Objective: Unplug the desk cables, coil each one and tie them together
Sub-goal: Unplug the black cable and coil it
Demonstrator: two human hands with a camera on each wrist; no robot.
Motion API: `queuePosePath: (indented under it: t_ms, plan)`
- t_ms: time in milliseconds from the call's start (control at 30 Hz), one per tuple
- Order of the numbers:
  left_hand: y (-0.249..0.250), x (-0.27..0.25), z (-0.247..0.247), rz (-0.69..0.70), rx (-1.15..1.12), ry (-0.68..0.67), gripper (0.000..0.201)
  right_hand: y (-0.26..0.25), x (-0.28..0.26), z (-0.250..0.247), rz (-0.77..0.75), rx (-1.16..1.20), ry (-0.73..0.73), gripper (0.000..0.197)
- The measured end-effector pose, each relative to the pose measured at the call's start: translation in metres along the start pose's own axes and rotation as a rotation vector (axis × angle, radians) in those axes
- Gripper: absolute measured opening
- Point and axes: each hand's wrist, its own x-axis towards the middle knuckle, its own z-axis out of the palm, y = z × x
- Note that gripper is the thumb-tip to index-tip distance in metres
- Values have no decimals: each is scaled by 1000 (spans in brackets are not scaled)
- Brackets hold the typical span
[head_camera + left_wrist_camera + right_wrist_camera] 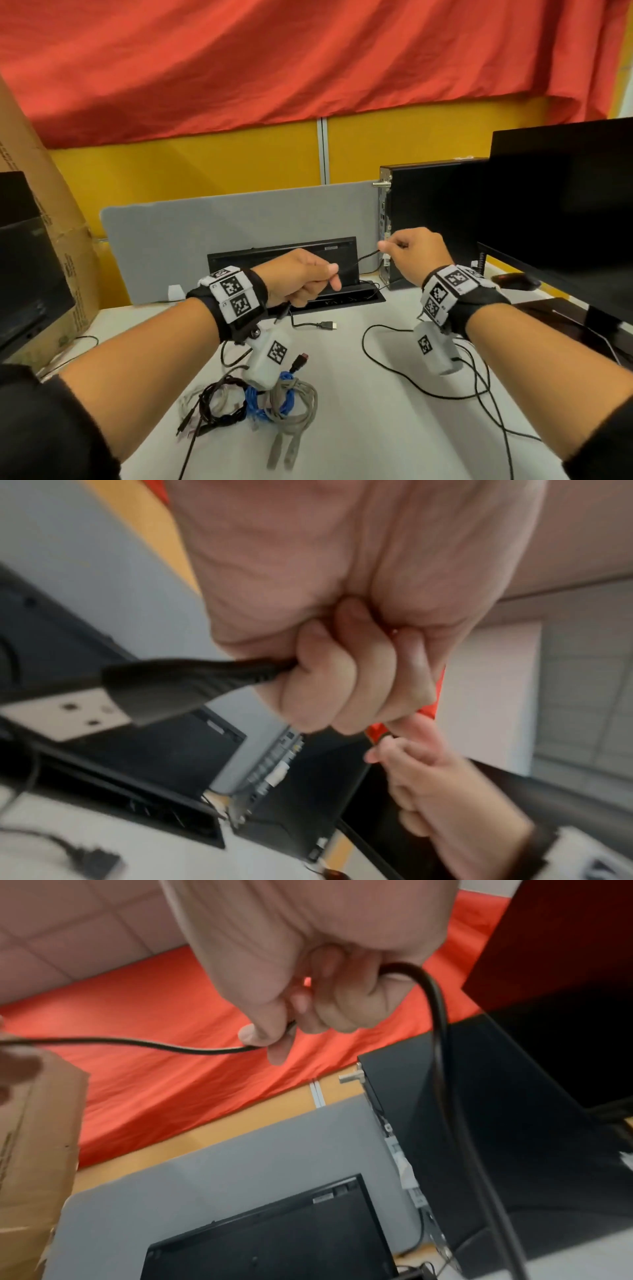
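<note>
A thin black cable (356, 262) runs taut between my two hands above the back of the white desk (359, 445). My left hand (322, 279) grips one end in a fist, and the flat USB plug (113, 696) sticks out below the fingers. My right hand (390, 248) pinches the cable (154, 1045) between thumb and forefinger, and the rest drops down in a loop (438, 1031) to the desk. Near the front lie a black coil (219, 401), a blue coil (270, 401) and a grey cable (294, 411) close together.
A small black PC tower (428, 222) and a monitor (561, 205) stand at the right, with a mouse (517, 282) below. A keyboard (284, 263) leans on the grey divider (222, 233). At the left are a cardboard box (41, 240) and another monitor. Loose black cable (428, 387) loops over the desk's right half.
</note>
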Motion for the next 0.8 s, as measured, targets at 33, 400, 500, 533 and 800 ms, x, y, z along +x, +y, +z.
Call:
queuePosePath:
  t_ms: [33,400,500,533,800]
  plan:
    - [-1,-3,8,19,-69,-52,29,4,-4,2,22,-16,-3,27]
    - [-18,-9,41,419,-541,229,50,-16,-79,48,-103,8,-374,42]
    - [-35,-6,38,368,-464,373,63,-29,-93,50,-164,18,-462,40]
    - [-41,-5,37,348,-471,413,64,-32,-94,48,-180,7,-493,38]
    - [-69,5,37,298,-168,465,53,-52,-78,35,-246,-6,-655,27]
